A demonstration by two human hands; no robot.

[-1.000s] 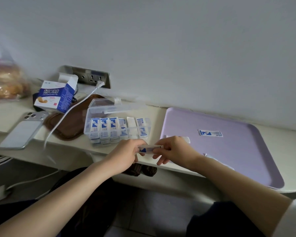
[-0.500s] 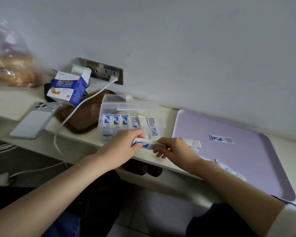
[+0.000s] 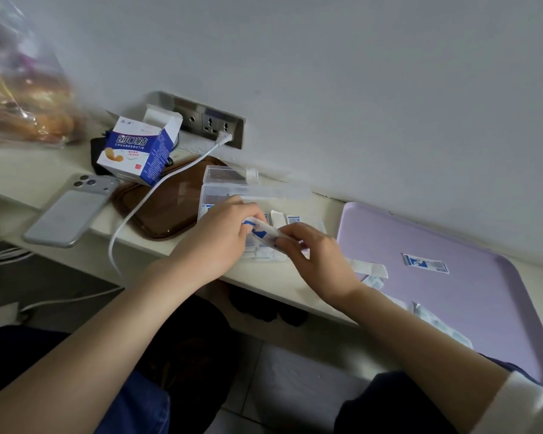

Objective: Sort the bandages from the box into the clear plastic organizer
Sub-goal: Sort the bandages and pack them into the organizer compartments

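A wrapped blue-and-white bandage [image 3: 261, 230] is held between both hands just over the clear plastic organizer [image 3: 223, 183]. My left hand [image 3: 215, 236] pinches its left end and my right hand [image 3: 315, 256] pinches its right end. The organizer's lid stands open and its compartments, partly hidden by my hands, hold upright bandages. The opened blue-and-white bandage box [image 3: 137, 150] stands at the back left. One bandage [image 3: 425, 264] lies flat on the lilac tray [image 3: 483, 296]; more wrappers [image 3: 369, 270] lie along the tray's left and near edge.
A phone [image 3: 68, 211] lies face down at the left. A brown tray [image 3: 166, 202] sits under a white cable [image 3: 157, 189] plugged into the wall socket [image 3: 213, 123]. A bag of bread [image 3: 22, 98] is at far left. The shelf edge runs close to my wrists.
Both hands carried the bandage from the shelf's front edge up and back over the organizer. The view has tilted and shifted.
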